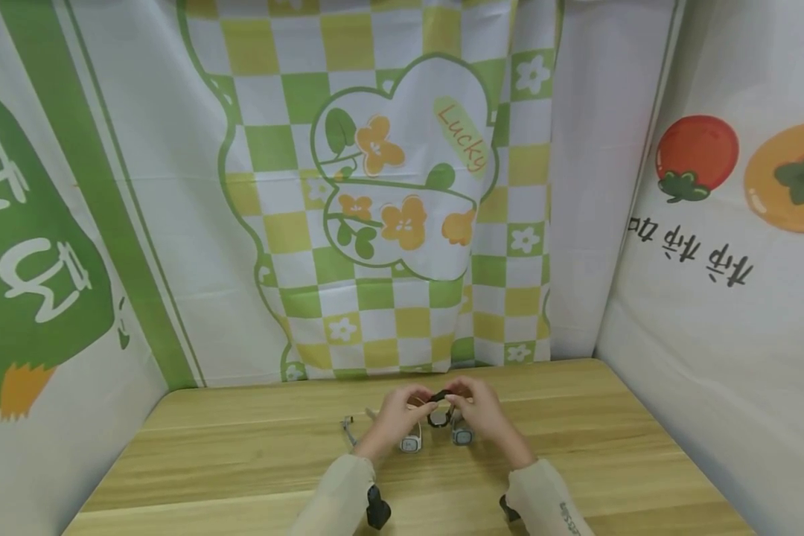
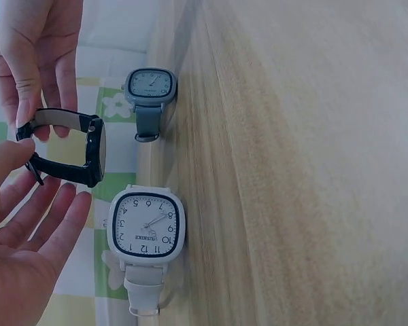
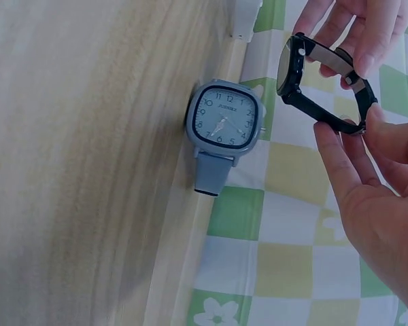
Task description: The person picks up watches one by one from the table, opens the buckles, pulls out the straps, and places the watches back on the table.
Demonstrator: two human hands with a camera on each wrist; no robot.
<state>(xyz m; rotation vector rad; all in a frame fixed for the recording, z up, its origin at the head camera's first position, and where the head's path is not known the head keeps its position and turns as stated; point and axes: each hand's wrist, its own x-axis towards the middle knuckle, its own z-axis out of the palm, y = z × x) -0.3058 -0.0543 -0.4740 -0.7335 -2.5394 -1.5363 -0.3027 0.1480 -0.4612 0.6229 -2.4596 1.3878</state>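
A black wristwatch (image 2: 88, 153) is held up above the table, its strap bent round into a loop. My left hand (image 1: 397, 417) pinches the strap between thumb and fingers. From the other side my right hand (image 1: 484, 411) grips the same strap, with the thumb near where the strap ends meet; whether the buckle is fastened I cannot tell. Below the hands stand a white square-faced watch (image 2: 147, 227) on the left and a blue-grey one (image 3: 224, 117) on the right. The black watch's dial faces away from the hands, mostly edge-on in both wrist views.
Left of my left hand lies a small greyish object (image 1: 348, 428), partly hidden and too small to name. The wooden table (image 1: 241, 447) ends at a checkered cloth (image 1: 375, 313) behind, with printed cloth walls at both sides.
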